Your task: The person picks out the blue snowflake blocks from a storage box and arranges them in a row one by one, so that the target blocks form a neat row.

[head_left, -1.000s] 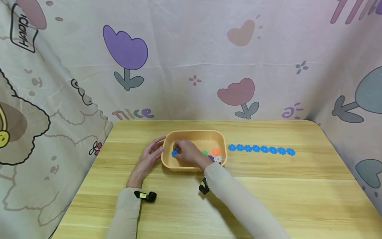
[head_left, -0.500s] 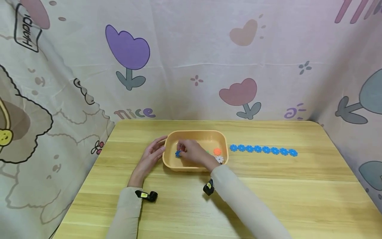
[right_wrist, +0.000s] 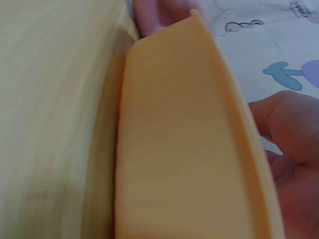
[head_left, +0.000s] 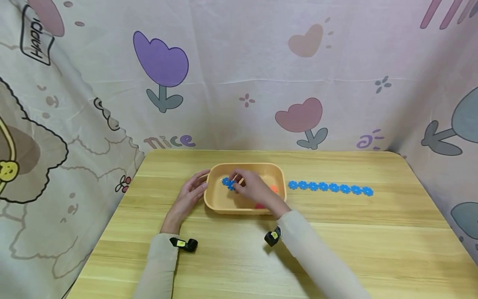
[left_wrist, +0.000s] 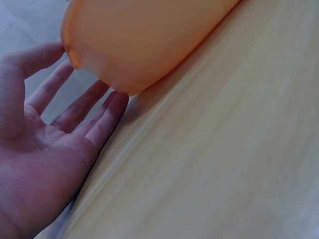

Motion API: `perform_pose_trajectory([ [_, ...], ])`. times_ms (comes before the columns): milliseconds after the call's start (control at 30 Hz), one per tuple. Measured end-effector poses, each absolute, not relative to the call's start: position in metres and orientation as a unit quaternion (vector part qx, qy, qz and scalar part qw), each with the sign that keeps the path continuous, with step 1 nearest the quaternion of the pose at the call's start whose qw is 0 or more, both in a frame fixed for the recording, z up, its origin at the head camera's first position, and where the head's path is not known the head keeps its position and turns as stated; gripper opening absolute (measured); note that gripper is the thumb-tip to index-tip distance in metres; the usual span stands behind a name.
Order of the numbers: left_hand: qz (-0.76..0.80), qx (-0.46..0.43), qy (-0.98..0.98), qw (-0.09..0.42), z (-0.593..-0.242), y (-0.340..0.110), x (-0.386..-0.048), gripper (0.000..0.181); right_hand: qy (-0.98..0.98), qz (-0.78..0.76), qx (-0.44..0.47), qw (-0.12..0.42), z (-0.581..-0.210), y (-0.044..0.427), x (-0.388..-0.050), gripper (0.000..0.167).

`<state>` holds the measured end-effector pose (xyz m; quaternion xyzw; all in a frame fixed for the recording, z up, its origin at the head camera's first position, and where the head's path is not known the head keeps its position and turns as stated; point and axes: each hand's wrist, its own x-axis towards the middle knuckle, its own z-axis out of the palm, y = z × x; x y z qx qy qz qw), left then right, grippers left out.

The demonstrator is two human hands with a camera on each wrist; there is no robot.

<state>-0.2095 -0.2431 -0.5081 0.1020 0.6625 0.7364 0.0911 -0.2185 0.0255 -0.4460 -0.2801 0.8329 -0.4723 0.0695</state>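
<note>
A yellow-orange plastic tray point(head_left: 214, 202) stands on the table. My left hand point(head_left: 186, 197) touches its left end with fingers extended; the left wrist view shows these fingertips against the tray's outer wall. Inside the tray, my right hand point(head_left: 251, 187) pinches a blue flower-shaped disc point(head_left: 231, 186) between thumb and fingers. Another blue flower-shaped disc point(head_left: 225, 181) lies right against it; whether the two are joined I cannot tell. In the right wrist view the tray's wall hides the fingertips of the right hand point(right_wrist: 294, 144).
Right of the tray, several blue flower-shaped discs point(head_left: 334, 187) form a straight row on the wooden table point(head_left: 224, 257). An orange disc point(head_left: 274, 189) and a red piece point(head_left: 259, 205) show in the tray, partly covered by the right arm. A patterned cloth point(head_left: 224, 50) hangs behind.
My right hand has moved up and to the right inside the tray with the blue disc. A second blue disc now shows beside it. The left hand stays at the tray's end.
</note>
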Motion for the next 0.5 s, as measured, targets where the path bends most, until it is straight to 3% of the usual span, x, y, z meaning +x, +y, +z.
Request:
perform_pose_trajectory([
  [500,0.738,0.101,0.661,0.092,-0.509,-0.243,-0.210,0.052,0.817,-0.513,-0.262,0.031,-0.433,0.067,-0.204,0.023],
])
